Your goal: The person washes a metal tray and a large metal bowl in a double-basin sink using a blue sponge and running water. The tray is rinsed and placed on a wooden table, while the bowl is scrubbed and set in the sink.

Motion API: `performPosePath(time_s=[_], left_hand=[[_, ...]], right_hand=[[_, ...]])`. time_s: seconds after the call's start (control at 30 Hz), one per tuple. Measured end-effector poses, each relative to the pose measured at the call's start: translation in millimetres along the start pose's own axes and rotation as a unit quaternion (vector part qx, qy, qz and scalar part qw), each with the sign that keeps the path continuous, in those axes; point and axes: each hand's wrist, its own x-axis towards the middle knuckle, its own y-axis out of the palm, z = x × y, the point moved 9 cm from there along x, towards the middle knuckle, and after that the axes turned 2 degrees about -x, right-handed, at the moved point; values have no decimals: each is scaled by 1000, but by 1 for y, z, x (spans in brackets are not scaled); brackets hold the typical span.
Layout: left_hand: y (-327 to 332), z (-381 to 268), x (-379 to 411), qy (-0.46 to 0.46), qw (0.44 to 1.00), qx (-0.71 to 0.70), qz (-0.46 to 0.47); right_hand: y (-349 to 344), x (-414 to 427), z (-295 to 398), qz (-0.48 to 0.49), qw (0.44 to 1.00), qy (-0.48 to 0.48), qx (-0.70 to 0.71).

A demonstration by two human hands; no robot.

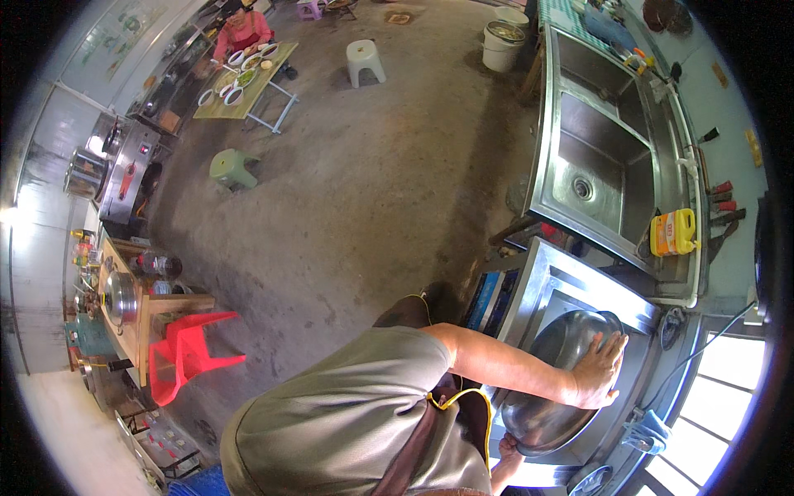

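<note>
A large dark metal wok [546, 378] stands tilted over a stainless steel unit [574, 266] with a recessed top at the lower right. Laid flat with its fingers spread, my left hand [598, 375] touches the wok's upper right part. My right hand [510, 451] is at the wok's lower left edge, its fingers curled at the rim; part of the hand is hidden behind the metal. My left forearm crosses in front of the wok.
Beyond the unit is a steel double sink [583, 161], with a yellow jug [673, 232] at its edge. A blue cloth [648, 431] hangs near the window. Behind stand a red plastic chair [186, 353] and a green stool [232, 168]. Another person [242, 31] sits at a table [273, 71] with bowls.
</note>
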Motion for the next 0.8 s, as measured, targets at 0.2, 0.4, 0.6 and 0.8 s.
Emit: performPosePath(time_s=[0.2, 0.4, 0.6, 0.8], left_hand=[[9, 7, 3, -10, 1000, -4, 1], [19, 19, 4, -34, 999, 13, 3], [21, 32, 3, -45, 998, 40, -11], [9, 46, 9, -29, 991, 30, -124]], right_hand=[[1, 1, -2, 36, 999, 33, -10], [5, 0, -3, 69, 996, 59, -20], [13, -10, -9, 139, 984, 108, -22], [-9, 12, -13, -8, 999, 25, 33]])
